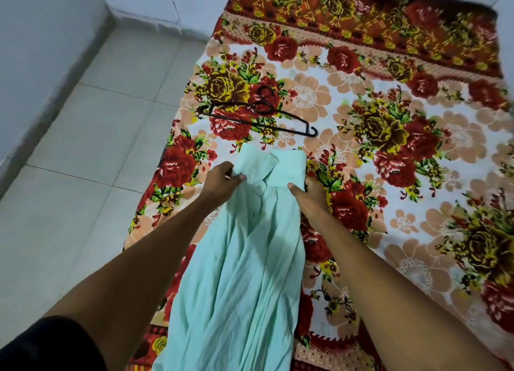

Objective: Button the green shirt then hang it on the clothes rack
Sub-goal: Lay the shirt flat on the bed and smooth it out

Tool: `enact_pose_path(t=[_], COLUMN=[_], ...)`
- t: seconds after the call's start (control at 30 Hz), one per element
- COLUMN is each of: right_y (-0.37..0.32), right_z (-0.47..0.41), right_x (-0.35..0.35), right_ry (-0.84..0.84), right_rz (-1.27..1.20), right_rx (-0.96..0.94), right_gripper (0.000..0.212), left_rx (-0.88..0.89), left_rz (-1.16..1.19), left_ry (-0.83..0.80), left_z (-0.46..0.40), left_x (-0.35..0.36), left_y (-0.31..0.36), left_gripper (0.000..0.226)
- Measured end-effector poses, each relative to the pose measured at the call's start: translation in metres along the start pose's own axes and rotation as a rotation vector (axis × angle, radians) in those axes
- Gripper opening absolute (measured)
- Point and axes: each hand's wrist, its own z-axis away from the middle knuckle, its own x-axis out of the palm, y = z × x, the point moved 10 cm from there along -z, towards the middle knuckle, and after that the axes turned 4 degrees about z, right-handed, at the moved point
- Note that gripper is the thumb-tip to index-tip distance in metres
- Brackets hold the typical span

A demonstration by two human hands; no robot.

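Shirt point(244, 248) hangs lengthwise toward the person over the bed point(417, 176), left hand point(222, 180) and right hand point(311, 194) each pinching a shoulder, hanger point(258, 117) just beyond the collar.

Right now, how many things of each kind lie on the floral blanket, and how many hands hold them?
Green shirt: 1
Black hanger: 1
Hands gripping the shirt: 2, the left hand and the right hand
Total: 4, all on or over the floral blanket
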Motion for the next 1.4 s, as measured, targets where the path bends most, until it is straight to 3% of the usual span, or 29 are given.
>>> enact_pose_path(t=[0.23, 0.37, 0.5, 0.67, 0.73, 0.97, 1.07, 1.2, 1.4], right_y=[-0.095, -0.153, -0.21, -0.255, -0.265, -0.28, -0.293, -0.29, -0.279], right_z=[0.12, 0.204, 0.298, 0.422, 0.479, 0.641, 0.721, 0.786, 0.866], right_x=[-0.077, -0.131, -0.174, -0.222, -0.244, -0.302, -0.323, -0.332, -0.371], right_ry=[0.034, 0.082, 0.069, 0.124, 0.177, 0.283, 0.27, 0.17, 0.406], right_rz=[-0.088, -0.091, -0.048, 0.055, 0.047, 0.013, 0.038, 0.172, 0.085], right_rx=[-0.221, -0.338, -0.434, -0.58, -0.641, -0.766, -0.85, -0.876, -0.928], right_gripper=[0.023, 0.022, 0.029, 0.015, 0.011, 0.032, 0.024, 0.041, 0.036], left_rx=[0.377, 0.501, 0.618, 0.774, 0.818, 0.841, 0.858, 0.931, 1.01], left_rz=[0.024, 0.13, 0.176, 0.151, 0.179, 0.29, 0.314, 0.313, 0.341], left_ry=[0.068, 0.064, 0.117, 0.201, 0.259, 0.436, 0.477, 0.474, 0.455], left_z=[0.096, 0.169, 0.258, 0.385, 0.444, 0.612, 0.678, 0.733, 0.794], left_x=[-0.092, -0.139, -0.185, -0.235, -0.258, -0.291, -0.303, -0.316, -0.321], left_y=[0.128, 0.194, 0.254, 0.316, 0.334, 0.383, 0.407, 0.424, 0.428], left_gripper=[0.043, 0.028, 0.037, 0.032, 0.033, 0.041, 0.042, 0.036, 0.049])
